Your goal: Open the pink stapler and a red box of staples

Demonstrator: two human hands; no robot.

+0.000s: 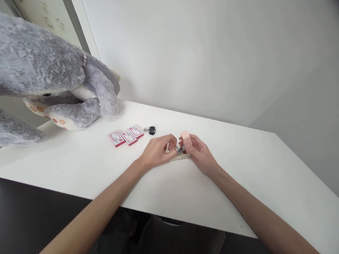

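Note:
A stapler with a pink top (186, 141) and a cream base (180, 157) stands opened on the white table, its top tilted up and its metal inner part (180, 150) exposed. My right hand (201, 154) is wrapped round the hinged end and grips the raised top. On the other side, my left hand (159, 150) has thumb and forefinger pinched together close to the metal part. Whatever is between those fingertips is too small to make out. The left fingers partly cover the front of the stapler.
Three small red-and-white boxes (129, 137) lie together on the white table (169, 190), left of my hands. Beside them is a black staple remover (152, 130) with metal jaws. A big grey plush toy (60, 70) sits at the left. Behind the table rises a wall (185, 60).

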